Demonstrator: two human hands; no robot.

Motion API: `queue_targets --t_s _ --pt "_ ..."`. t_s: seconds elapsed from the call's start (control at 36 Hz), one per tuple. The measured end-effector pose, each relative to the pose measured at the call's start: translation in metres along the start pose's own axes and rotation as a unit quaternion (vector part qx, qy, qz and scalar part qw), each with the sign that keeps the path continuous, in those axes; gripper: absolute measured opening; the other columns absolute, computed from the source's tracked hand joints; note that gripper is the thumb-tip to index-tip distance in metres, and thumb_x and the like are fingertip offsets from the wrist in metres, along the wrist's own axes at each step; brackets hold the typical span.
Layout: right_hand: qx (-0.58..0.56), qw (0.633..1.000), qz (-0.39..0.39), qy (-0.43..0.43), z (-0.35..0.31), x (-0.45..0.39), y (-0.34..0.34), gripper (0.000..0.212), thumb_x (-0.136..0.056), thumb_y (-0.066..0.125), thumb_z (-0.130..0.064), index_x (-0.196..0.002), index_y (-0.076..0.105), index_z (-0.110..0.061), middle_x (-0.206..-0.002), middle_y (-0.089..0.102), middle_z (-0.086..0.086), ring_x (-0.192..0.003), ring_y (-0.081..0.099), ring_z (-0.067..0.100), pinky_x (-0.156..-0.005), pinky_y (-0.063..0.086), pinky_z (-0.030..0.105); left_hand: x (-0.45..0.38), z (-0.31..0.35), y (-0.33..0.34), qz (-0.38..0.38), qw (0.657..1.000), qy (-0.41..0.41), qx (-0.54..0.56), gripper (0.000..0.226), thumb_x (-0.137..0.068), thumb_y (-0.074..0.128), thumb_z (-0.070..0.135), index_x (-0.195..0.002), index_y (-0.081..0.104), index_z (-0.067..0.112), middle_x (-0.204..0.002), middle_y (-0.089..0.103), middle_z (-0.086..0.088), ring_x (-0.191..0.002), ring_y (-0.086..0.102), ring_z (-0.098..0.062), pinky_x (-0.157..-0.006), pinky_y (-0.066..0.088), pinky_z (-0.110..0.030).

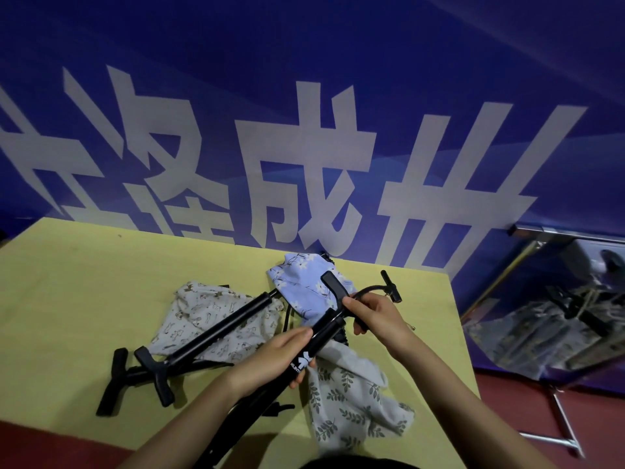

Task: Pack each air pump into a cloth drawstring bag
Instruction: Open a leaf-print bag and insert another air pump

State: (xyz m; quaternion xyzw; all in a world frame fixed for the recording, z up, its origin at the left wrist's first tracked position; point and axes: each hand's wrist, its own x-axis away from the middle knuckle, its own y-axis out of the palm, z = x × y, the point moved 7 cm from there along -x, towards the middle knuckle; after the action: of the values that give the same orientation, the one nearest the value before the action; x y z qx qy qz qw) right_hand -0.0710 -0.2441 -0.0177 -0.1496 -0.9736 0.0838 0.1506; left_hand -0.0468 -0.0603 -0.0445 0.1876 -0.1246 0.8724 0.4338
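spare pump (216, 328): black tube, T-handle, lying on beige printed bag (209, 319), left of centre
left hand (277, 353): wrapped round held pump (304, 353) barrel, white logo
right hand (375, 316): gripping its black hose (367, 291)
blue bag (301, 286): floral, far
grey bag (351, 397): leaf print, near right

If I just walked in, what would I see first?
Huge white characters on the blue banner behind the yellow table. In the middle, the left hand and right hand grip a black air pump above the leaf-print bag. Another pump lies across the cream bag.
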Motion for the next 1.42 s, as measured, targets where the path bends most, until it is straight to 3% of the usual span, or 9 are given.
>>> queue_targets --t_s 0.14,0.28,0.5,0.67,0.81,0.97,1.17,1.33,1.42 --pt "0.005 1.000 0.029 -0.004 -0.006 0.004 -0.003 0.034 -0.090 0.066 -0.030 -0.072 0.065 -0.001 -0.045 0.058 -0.007 -0.040 0.043 0.012 -0.048 0.039 0.016 0.001 0.002 0.001 -0.003 1.000 0.011 0.006 0.034 -0.098 0.046 0.042 -0.131 0.050 0.036 -0.091 0.064 -0.003 -0.067 0.059 -0.016 -0.063 0.049 -0.028" --pt "-0.063 0.995 0.083 0.002 0.001 0.002 -0.007 0.036 -0.091 0.061 -0.038 -0.086 0.071 -0.004 -0.070 0.071 0.006 -0.054 0.055 0.016 -0.055 0.045 0.025 -0.004 0.011 -0.003 0.022 0.999 0.042 -0.013 0.028 -0.099 0.049 0.033 -0.127 0.053 0.035 -0.089 0.062 -0.002 -0.063 0.058 -0.013 -0.061 0.049 -0.029" --pt "-0.110 0.984 0.097 0.106 0.032 -0.001 -0.013 0.041 -0.101 0.040 -0.040 -0.101 0.067 -0.009 -0.078 0.066 0.005 -0.070 0.061 0.016 -0.064 0.046 0.029 -0.013 0.050 -0.053 0.257 0.946 0.135 0.145 0.015 -0.101 0.045 0.030 -0.100 0.058 0.022 -0.073 0.060 -0.004 -0.048 0.052 -0.017 -0.045 0.044 -0.025" --pt "-0.047 0.987 0.035 0.150 0.062 0.015 0.006 0.039 -0.100 0.044 -0.041 -0.091 0.067 -0.010 -0.078 0.062 0.005 -0.071 0.058 0.018 -0.066 0.046 0.027 -0.017 0.057 -0.087 0.345 0.899 0.151 0.224 0.038 -0.099 0.044 0.045 -0.116 0.051 0.012 -0.073 0.057 -0.007 -0.056 0.055 -0.021 -0.056 0.047 -0.032" --pt "-0.067 0.976 -0.016 0.208 0.087 0.026 0.017 0.051 -0.096 0.045 -0.052 -0.106 0.065 -0.005 -0.093 0.072 0.014 -0.078 0.066 0.023 -0.061 0.050 0.026 -0.012 0.054 -0.094 0.364 0.879 0.168 0.257 0.034 -0.100 0.043 0.041 -0.119 0.050 0.014 -0.072 0.056 -0.003 -0.054 0.055 -0.014 -0.054 0.048 -0.030" --pt "-0.091 0.935 -0.201 0.277 0.115 0.039 0.046 0.059 -0.096 0.044 -0.055 -0.117 0.057 -0.002 -0.089 0.071 0.017 -0.071 0.068 0.026 -0.062 0.054 0.030 -0.010 0.047 -0.096 0.366 0.872 0.168 0.278 0.035 -0.100 0.043 0.041 -0.121 0.051 0.013 -0.069 0.058 0.001 -0.054 0.055 -0.014 -0.056 0.048 -0.031" --pt "-0.296 0.938 -0.054 0.174 0.102 0.024 0.045 0.016 -0.098 0.050 -0.009 -0.105 0.048 0.005 -0.077 0.053 0.012 -0.069 0.058 0.023 -0.068 0.051 0.031 -0.012 0.045 -0.095 0.358 0.867 0.173 0.301 0.040 -0.101 0.041 0.040 -0.130 0.047 0.012 -0.073 0.059 0.003 -0.057 0.056 -0.013 -0.053 0.051 -0.026" --pt "-0.412 0.896 -0.020 0.164 0.093 0.027 0.050 0.023 -0.094 0.050 0.000 -0.113 0.059 0.009 -0.113 0.063 0.022 -0.106 0.063 0.029 -0.075 0.058 0.024 -0.018 0.040 -0.087 0.305 0.882 0.141 0.331 0.052 -0.098 0.039 0.052 -0.112 0.056 0.005 -0.075 0.057 -0.007 -0.060 0.057 -0.017 -0.053 0.052 -0.026" --pt "-0.398 0.907 -0.043 0.135 0.080 0.031 0.055 0.022 -0.095 0.049 -0.002 -0.106 0.067 0.005 -0.118 0.066 0.020 -0.104 0.065 0.025 -0.078 0.056 0.023 -0.021 0.039 -0.078 0.282 0.888 0.118 0.343 0.053 -0.096 0.037 0.056 -0.095 0.061 0.009 -0.070 0.058 -0.005 -0.058 0.057 -0.015 -0.052 0.049 -0.025"
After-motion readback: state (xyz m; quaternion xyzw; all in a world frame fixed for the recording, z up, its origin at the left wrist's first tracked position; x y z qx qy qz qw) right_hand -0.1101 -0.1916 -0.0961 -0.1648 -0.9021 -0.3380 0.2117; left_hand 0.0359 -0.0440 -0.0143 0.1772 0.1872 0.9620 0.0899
